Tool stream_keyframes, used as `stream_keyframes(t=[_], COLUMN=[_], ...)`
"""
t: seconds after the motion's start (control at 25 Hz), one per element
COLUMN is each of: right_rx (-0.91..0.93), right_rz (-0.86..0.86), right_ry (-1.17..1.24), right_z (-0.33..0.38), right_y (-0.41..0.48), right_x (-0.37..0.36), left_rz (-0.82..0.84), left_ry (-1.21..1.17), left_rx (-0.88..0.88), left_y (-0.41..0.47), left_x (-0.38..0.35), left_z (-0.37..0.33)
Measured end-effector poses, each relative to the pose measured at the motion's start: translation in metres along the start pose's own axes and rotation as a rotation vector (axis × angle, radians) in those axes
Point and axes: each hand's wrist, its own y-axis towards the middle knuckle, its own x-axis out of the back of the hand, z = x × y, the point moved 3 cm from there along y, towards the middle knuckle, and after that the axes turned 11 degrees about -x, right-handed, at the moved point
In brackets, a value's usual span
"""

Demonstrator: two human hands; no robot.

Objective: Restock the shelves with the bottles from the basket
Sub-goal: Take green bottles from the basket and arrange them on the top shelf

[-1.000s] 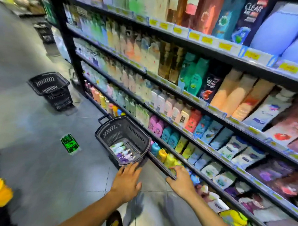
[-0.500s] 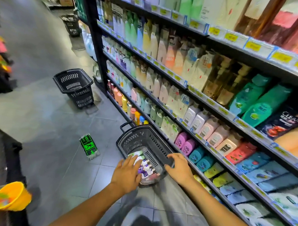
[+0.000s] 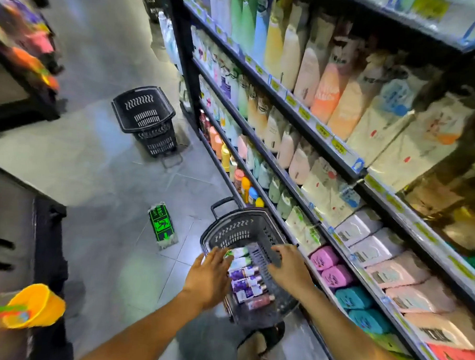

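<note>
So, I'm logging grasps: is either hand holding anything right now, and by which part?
Nothing is held. The left hand and the right hand reach open into the basket, both spread over the bottles.

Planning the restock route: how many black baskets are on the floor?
3: the near basket holding bottles; a second basket up the aisle, possibly stacked on another; a blurred third basket at the far end. Others may be hidden.

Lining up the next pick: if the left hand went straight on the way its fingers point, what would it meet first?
Probably the green-and-white bottle lying in the basket, just ahead of the left hand; whether they touch is unclear.
</note>
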Motion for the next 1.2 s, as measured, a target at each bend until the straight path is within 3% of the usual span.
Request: stream_keyframes(t=[0.32, 0.84, 1.2], right_rx=[0.02, -0.069, 0.041], right_rz=[0.097, 0.238, 0.331], right_ry=[-0.126, -0.327, -0.4], right_z=[-0.012, -0.086, -0.104], right_y=[0.125, 0.319, 0.463], right_x=[-0.047, -0.305, -0.448], left_rz=[0.168, 0.333, 0.143], left_ry=[-0.082, -0.191, 0.016], left_rx=[-0.025, -0.088, -0.262], left_y=[0.109, 0.24, 0.256], left_x=[-0.057, -0.297, -0.342], left_z=[0.065, 0.195, 0.202])
